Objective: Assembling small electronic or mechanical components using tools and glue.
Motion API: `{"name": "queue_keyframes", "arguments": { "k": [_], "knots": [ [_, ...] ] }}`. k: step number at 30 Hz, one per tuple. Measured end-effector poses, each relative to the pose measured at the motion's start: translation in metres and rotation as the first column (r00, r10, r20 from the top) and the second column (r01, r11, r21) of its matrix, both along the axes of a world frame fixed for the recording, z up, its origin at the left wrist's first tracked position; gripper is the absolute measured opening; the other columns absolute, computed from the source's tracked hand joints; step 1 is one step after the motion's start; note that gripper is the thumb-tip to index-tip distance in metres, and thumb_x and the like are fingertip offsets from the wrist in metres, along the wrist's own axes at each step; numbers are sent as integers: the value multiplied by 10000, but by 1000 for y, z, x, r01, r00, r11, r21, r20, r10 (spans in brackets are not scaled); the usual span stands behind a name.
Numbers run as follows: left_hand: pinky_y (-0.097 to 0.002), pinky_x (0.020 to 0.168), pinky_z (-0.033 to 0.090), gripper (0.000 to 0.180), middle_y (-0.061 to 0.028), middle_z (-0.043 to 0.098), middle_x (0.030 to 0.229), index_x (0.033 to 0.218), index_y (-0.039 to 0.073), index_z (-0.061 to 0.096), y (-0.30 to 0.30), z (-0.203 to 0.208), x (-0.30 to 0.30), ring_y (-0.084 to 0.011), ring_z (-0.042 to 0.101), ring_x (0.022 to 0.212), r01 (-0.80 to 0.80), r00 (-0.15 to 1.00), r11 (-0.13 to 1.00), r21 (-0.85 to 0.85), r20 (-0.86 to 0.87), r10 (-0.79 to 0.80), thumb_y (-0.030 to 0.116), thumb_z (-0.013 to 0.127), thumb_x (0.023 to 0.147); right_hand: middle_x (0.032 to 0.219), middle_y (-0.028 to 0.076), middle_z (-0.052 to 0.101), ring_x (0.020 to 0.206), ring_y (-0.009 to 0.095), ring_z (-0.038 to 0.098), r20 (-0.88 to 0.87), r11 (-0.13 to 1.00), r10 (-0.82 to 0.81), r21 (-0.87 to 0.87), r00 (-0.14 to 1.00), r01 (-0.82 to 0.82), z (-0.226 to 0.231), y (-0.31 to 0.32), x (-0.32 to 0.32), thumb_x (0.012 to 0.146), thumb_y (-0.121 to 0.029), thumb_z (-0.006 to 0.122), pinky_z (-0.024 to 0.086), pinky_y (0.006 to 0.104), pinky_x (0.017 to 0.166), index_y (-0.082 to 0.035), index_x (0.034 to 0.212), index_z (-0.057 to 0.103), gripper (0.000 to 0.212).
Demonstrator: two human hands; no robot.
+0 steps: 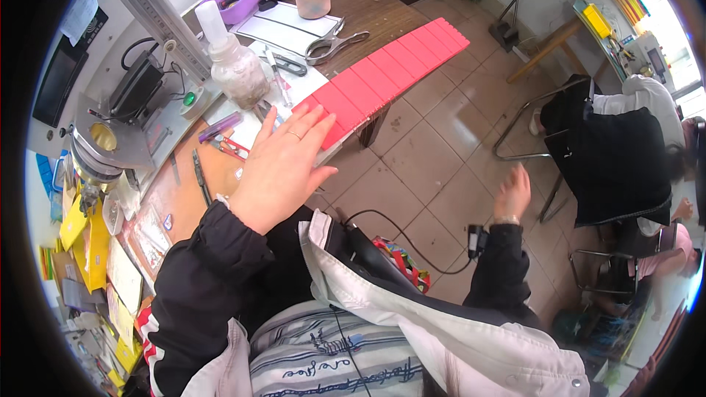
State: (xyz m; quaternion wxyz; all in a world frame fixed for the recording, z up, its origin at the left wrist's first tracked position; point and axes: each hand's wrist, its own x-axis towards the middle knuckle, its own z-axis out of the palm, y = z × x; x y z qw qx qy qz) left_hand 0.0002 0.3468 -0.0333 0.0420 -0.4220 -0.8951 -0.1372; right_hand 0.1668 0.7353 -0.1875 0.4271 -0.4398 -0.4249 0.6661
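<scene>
Overhanging the wooden table point(368, 7), the pink grooved strip point(390, 70) could tip off if the left hand point(281, 165), fingers spread on it, seemingly ungripping, slips; the right hand point(512, 195) curls loosely, empty.

Bright light whitens the right edge, glare streaks the floor tiles point(426, 148), and the rim distorts.

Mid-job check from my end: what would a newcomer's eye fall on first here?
First, the long coral-red segmented strip along the right edge of the brown wooden table, with the left hand spread at its near end. Next, the cloudy glass bottle with a tall white top, left of the strip, and the purple plastic tray beyond it.
</scene>
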Motion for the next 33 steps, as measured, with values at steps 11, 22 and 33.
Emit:
{"name": "queue_keyframes", "arguments": {
  "k": [11,22,33],
  "knots": [
    [-536,1155,231,690,-128,518,1388,1343,79,523,-4,-1,-7,-290,430,1351,5,996,1000,-18,92,-3,264,789,734,785,-15,617,547,-4,374,-94,543,839,146,535,-827,70,-131,-144,964,-165,609,267,174,475,-46,971,616,120],
    [-555,1149,233,715,-124,523,1386,1340,100,533,-4,2,-10,-285,449,1339,17,995,1000,-21,94,-15,250,813,700,763,-21,619,543,-6,376,35,512,856,95,516,-854,81,-126,-157,953,-171,619,269,181,479,-40,941,624,132],
    [-547,1149,230,709,-137,515,1388,1301,45,509,4,-5,0,-285,459,1330,-70,997,997,-36,41,71,307,814,716,1008,13,638,607,14,422,16,703,711,-6,703,-711,59,-138,-133,965,-211,606,295,176,492,-73,1118,587,207]
  ]
}}
